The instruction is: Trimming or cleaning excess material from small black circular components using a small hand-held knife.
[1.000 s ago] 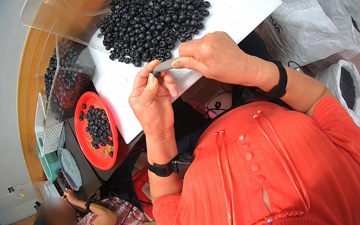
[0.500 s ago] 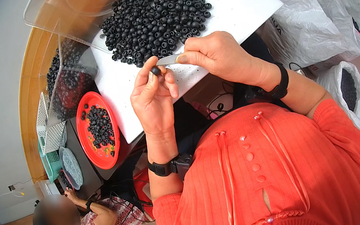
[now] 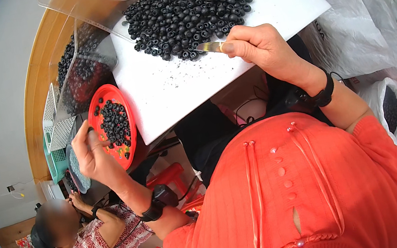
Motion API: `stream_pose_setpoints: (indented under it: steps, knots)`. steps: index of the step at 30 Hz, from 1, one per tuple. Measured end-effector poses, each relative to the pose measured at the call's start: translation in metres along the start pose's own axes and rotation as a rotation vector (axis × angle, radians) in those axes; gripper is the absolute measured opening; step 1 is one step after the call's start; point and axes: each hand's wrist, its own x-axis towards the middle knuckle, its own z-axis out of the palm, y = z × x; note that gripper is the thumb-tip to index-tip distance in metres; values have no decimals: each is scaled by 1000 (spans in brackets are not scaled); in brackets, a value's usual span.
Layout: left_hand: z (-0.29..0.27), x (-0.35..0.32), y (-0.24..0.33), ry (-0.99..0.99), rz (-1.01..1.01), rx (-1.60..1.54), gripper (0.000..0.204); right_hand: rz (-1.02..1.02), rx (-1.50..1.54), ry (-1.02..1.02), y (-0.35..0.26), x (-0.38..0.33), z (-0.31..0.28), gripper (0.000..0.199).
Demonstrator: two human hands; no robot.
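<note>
Now, reading outward from the white board (image 3: 188,89):
Board: it lies tilted across the work place, its bare lower part dusted with dark crumbs, so it seems to serve as the sorting surface.
Black rings (image 3: 186,10): heaped on the far end of the board, loose, within easy reach of the blade.
Right hand (image 3: 258,45): at the near edge of the heap, fingers clamped together on a small knife (image 3: 210,47), whose blade points into the rings, apparently to pick or trim one.
Left hand (image 3: 90,153): off the board's left edge, beside the red dish (image 3: 102,95); fingertips pinched together, but whether a ring sits between them I cannot tell.
Red dish: just left of the board, holding a small batch of rings, likely kept apart from the heap.
Clear tray (image 3: 77,70): beyond the dish, more rings inside.
White bags (image 3: 364,32): right of the board, one open with dark pieces.
Another person (image 3: 86,233): below the dish, seated at their own work.
</note>
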Motion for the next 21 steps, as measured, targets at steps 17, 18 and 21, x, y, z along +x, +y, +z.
stream_pose_setpoints:
  steps: [17, 18, 21]
  knots:
    - [172, -26, 53, -372, 483, 180, 15, -41, 152, 66, 10, -7, -1, 29]
    - [170, -27, 50, -397, 452, 162, 15, -61, 144, 69, 13, -7, -1, 29]
    - [164, -31, 50, -414, 441, 203, 16, -74, 126, 68, 16, -7, -1, 30]
